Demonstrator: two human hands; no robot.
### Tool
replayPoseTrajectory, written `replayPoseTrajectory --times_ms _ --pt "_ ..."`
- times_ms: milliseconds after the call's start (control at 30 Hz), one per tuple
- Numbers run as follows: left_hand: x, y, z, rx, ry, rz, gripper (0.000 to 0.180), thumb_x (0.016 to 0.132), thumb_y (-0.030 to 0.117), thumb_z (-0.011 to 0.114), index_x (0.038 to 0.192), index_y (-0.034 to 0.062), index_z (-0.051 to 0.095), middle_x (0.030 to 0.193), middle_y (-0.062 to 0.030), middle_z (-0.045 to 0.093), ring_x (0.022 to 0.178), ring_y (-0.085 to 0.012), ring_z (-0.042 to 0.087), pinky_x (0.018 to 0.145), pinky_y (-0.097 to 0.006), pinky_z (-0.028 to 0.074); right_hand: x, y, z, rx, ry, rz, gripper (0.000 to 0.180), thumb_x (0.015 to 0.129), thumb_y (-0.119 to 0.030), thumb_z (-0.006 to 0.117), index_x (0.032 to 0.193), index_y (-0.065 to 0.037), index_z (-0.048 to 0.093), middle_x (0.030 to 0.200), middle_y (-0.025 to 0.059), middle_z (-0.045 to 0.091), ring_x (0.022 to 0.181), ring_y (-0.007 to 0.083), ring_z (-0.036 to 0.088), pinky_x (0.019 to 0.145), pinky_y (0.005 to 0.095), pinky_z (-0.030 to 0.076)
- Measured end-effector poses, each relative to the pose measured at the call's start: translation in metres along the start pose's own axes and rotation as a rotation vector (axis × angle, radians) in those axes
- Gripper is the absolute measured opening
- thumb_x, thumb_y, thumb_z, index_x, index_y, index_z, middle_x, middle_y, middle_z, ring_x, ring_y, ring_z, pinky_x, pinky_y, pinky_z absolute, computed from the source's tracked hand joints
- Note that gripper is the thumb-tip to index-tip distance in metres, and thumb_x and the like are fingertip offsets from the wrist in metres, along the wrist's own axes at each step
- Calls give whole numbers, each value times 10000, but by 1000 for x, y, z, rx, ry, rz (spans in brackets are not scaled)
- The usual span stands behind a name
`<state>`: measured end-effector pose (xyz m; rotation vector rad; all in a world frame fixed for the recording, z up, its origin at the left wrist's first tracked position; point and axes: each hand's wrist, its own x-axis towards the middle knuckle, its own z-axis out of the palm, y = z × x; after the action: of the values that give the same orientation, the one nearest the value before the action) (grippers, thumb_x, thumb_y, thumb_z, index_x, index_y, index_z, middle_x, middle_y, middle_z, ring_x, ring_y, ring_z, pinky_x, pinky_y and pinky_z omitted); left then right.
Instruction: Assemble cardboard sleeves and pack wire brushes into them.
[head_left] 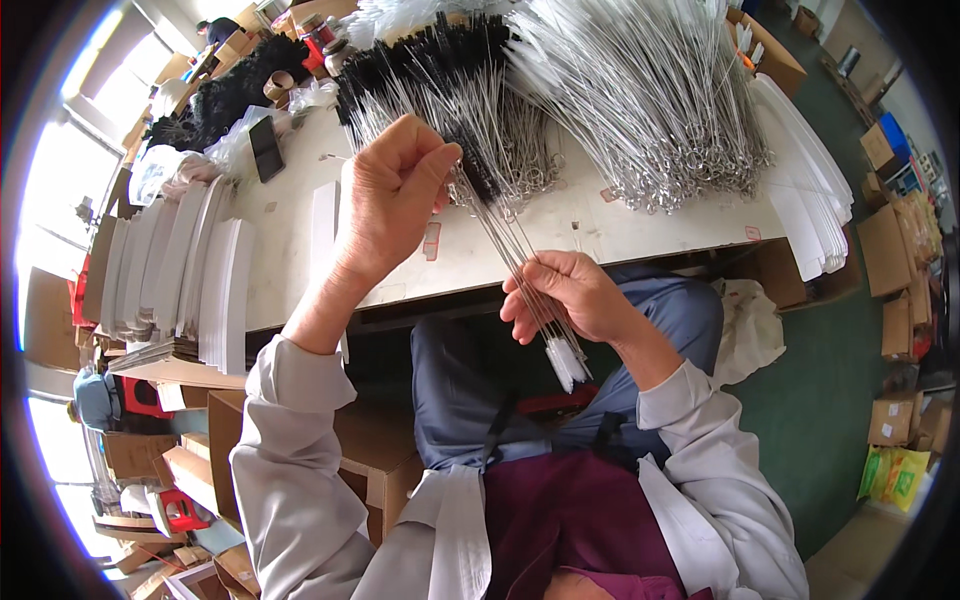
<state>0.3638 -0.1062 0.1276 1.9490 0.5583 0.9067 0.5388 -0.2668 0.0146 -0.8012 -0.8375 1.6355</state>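
Thin wire-handled brushes with white bristle tips (520, 262) made up a small bundle held slantwise between the two hands, above the near edge of the pale table (640, 225) and over the person's lap. In the head view, the left hand (392, 195) was raised over the table, its fingers pinched around the upper wire ends of the bundle. The right hand (566, 295) sat lower, just off the table edge, fingers curled around the bundle near its bottom, with the white bristle tips poking out below the palm.

On the table behind the hands lay a heap of black-bristled wire brushes (440, 65), and beside it on the right a larger heap of white-bristled wire brushes with looped wire ends (640, 90). Stacks of white card sheets (190, 270) stood on the left part of the table, and another fan of white sheets (810, 190) lay at its right end. A dark phone (266, 148) rested near the far left. Brown cardboard boxes (900, 250) stood on the green floor at the right.
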Motion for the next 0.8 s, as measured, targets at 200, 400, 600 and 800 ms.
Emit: replayPoseTrajectory --times_ms 200,400,600,800 --pt "-10 -13 -2 77 110 -29 154 989 90 668 855 31 619 694 26 590 617 -23 506 561 -218 420 -12 16 5 -39 50 36 353 1107 -306 479 1106 15 625 873 132 728 664 195 722 616 322 607" --pt "-16 -33 -2 61 157 -58 163 976 103 701 845 32 633 689 35 586 636 -8 487 571 -206 403 -20 24 10 -164 128 13 373 1114 -312 464 1103 15 641 824 102 715 505 90 593 468 228 475" --pt "-19 -33 -6 -133 132 -205 128 973 76 693 871 6 658 643 -19 616 541 -69 569 491 -223 463 -26 29 13 -113 161 17 374 1103 -327 506 1163 12 652 709 18 618 472 41 474 437 204 402" --pt "-31 -35 -12 -256 86 -273 76 969 32 674 913 -19 674 704 -81 672 593 -122 665 503 -256 524 -27 34 12 -267 225 30 309 1090 -282 550 1110 -7 688 669 -34 517 522 27 432 469 214 385"
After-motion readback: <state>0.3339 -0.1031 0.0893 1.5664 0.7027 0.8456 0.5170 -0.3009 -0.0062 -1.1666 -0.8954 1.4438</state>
